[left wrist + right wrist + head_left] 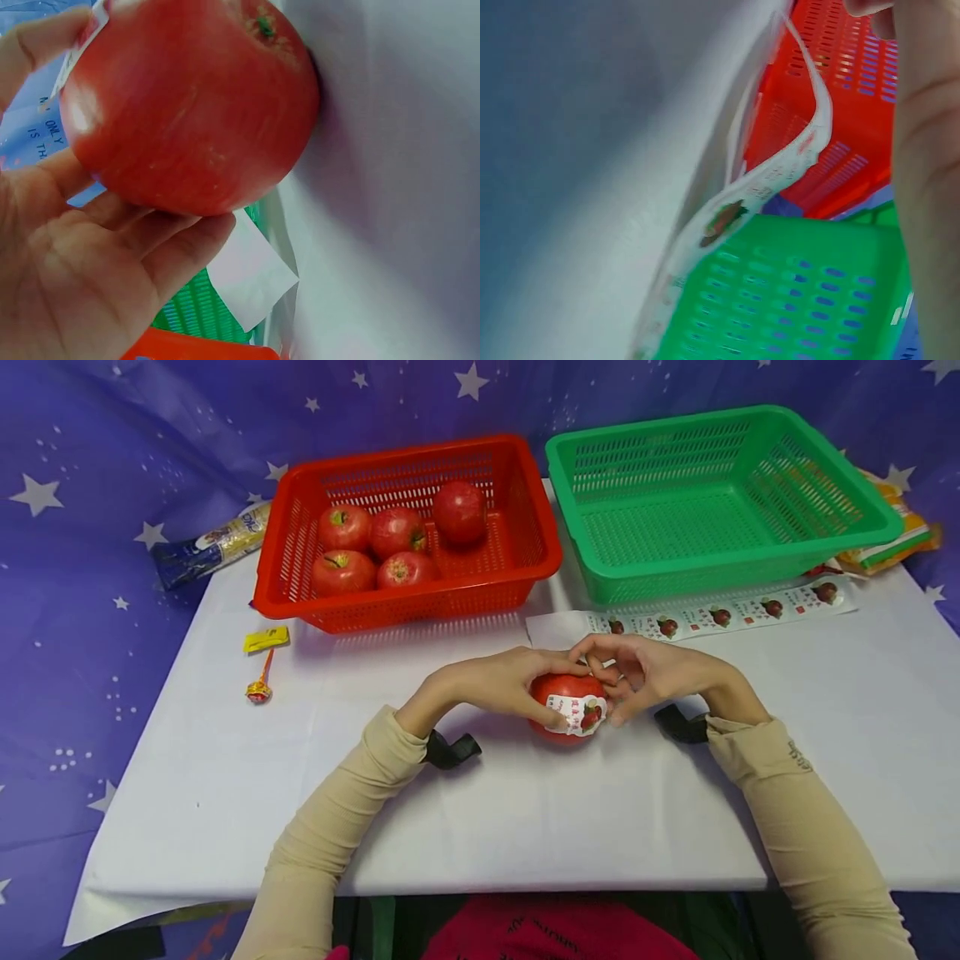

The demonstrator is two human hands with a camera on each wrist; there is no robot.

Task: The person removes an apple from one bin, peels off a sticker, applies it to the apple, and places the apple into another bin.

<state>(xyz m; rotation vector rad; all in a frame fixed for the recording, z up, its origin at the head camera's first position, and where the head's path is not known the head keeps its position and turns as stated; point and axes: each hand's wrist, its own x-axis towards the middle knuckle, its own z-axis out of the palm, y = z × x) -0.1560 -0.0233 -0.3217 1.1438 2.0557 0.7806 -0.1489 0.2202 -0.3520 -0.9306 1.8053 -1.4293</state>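
Left hand: fingers and thumb curved round the apple; left hand (pixel 506 681) has a firm-looking hold, thumb over the label (pixel 576 713).
Apple: apple (pixel 553 687) right in the left hand's grasp, on the white table (pixel 577 827), between the two hands.
Label: white, red print and fruit picture, on the apple's near side, under left thumb.
Right hand: right hand (pixel 652 670) half-curled at the apple's other side, thumb apart from fingers, by the label's edge; can't tell from here whether it's pinching anything.
Sticker strip: strip (pixel 701 623) just beyond the right hand, along the green basket.
Green basket: green basket (pixel 675 578) beyond right hand.
Red basket: red basket (pixel 420 607) beyond left hand, five apples (pixel 343 572) inside.
Sweets: lollipop (pixel 258 692) and yellow packet (pixel 266 639), well out to left hand's left.
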